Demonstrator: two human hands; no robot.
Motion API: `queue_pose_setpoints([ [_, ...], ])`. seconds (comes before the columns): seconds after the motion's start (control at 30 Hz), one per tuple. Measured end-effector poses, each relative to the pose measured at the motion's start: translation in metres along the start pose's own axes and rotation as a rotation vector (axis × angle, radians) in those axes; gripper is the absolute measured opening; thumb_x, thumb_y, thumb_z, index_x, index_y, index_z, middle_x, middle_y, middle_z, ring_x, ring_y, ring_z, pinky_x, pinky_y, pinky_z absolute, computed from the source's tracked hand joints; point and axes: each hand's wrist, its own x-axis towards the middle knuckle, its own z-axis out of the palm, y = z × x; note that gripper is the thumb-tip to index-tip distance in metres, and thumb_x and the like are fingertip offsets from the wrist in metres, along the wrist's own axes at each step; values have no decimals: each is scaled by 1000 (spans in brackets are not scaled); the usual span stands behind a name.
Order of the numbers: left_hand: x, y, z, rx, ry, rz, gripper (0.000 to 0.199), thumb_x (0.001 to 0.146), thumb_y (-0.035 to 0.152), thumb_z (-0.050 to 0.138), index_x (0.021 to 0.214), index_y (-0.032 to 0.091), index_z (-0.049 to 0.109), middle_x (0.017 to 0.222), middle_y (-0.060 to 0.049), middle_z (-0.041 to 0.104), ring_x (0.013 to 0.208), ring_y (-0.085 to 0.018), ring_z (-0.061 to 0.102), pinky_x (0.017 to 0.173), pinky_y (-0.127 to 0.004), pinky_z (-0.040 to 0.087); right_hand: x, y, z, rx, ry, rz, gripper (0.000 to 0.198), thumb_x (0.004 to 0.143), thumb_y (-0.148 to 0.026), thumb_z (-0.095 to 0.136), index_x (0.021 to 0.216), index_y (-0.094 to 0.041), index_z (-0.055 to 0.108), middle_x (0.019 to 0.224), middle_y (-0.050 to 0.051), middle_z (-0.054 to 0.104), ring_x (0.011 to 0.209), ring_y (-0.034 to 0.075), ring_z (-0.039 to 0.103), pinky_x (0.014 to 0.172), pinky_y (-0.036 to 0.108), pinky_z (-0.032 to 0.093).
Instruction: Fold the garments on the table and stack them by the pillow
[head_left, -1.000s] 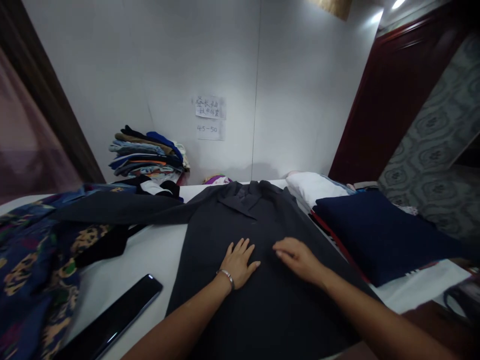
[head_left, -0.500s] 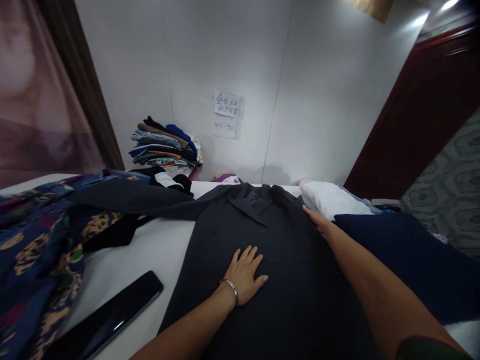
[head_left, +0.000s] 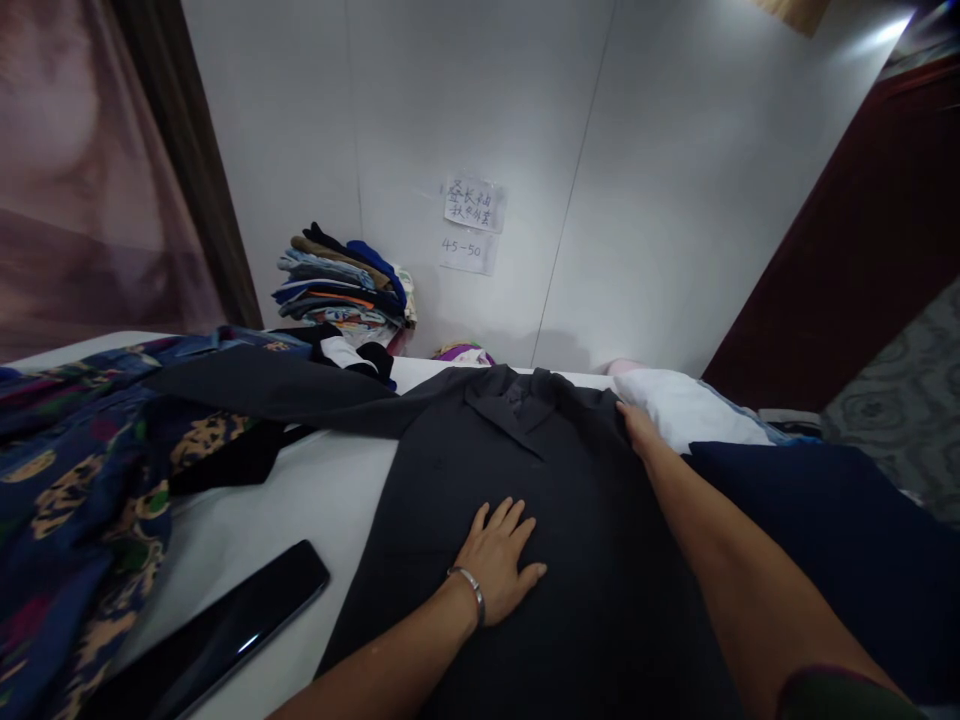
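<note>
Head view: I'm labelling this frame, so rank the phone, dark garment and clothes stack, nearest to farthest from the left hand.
1. Dark garment: directly under the left hand.
2. Phone: to the garment's left.
3. Clothes stack: far back, left side.

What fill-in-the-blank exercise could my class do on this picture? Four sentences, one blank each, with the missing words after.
1. The left hand, with a silver ______ at its wrist, lies palm down on the dark garment.
2. The right hand is at the dark garment's ______, out to the side of the collar.
3. The black phone lies to the ______ of the dark garment.
4. The lower paper on the wall reads ______.

Missing words: bracelet; shoulder; left; 45-50.
</note>
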Motion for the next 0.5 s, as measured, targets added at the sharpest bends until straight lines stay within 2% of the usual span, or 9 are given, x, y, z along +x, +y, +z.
queue_pose_setpoints([
  [0.13,1,-3,5,-12,26,14,60,88,54,44,139,23,44,153,-9,31,143,-27,19,116,-53,11,-14,-12,5,-68,17,-46,32,73,-51,59,85,-22,67,83,5,68,85,25,59,83,37,45],
  [0.27,2,-7,9,-13,42,21,61,87,55,44,138,22,45,152,-10,32,143,-28,20,115,-54,12,-45,-15,14,-84,-116,-88,30,65,-41,70,89,-24,68,88,4,68,89,24,59,89,36,43],
  [0.4,2,-7,10,-9,63,36,60,87,54,44,138,22,46,151,-10,34,142,-28,22,115,-55,13,-69,-8,20,-56,-233,-5,23,63,-37,71,82,-23,69,84,3,69,85,24,62,83,36,47],
  [0.5,2,-6,9,-2,65,33,59,87,53,45,137,22,47,151,-10,35,142,-28,22,115,-55,14,-74,-4,16,-20,-232,69,32,71,-41,66,98,-25,68,96,4,70,89,24,64,83,36,50],
])
